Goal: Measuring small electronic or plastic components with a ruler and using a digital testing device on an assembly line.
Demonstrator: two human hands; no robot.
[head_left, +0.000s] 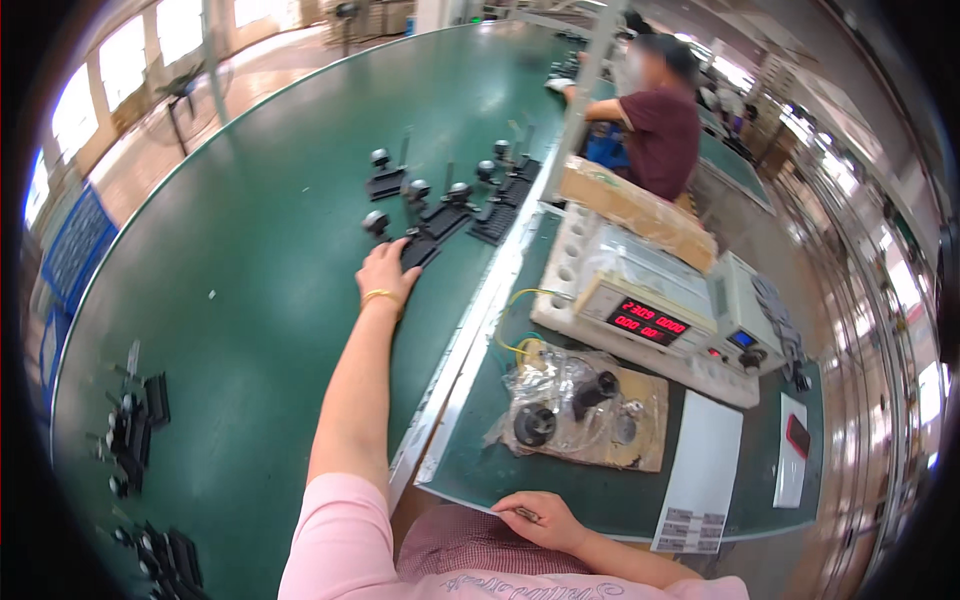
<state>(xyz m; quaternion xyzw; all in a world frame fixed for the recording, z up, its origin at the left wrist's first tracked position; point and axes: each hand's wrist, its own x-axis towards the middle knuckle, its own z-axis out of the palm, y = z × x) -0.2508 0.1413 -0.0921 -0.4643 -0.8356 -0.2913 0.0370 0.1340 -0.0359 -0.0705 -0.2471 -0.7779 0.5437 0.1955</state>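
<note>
My left hand (383,273) reaches out over the long green table, its fingers and thumb about the near end of a black rectangular base (420,252). A round-headed black fitting (376,222) stands beside those fingertips, and several like it are grouped just beyond: small round heads on black ribbed bases, some with thin upright wires. Near my lap, at the side table's front edge, my right hand (545,522) is closed. A small dull piece (527,514) shows between its fingers, too small to name.
On the side table lie a board with black round parts (640,420) under clear plastic, a meter with red digits (640,315), a second boxed instrument (745,320), a white sheet (700,460) and a red phone (797,436). More black fittings (130,440) lie far left. A co-worker (660,120) sits beyond a metal post.
</note>
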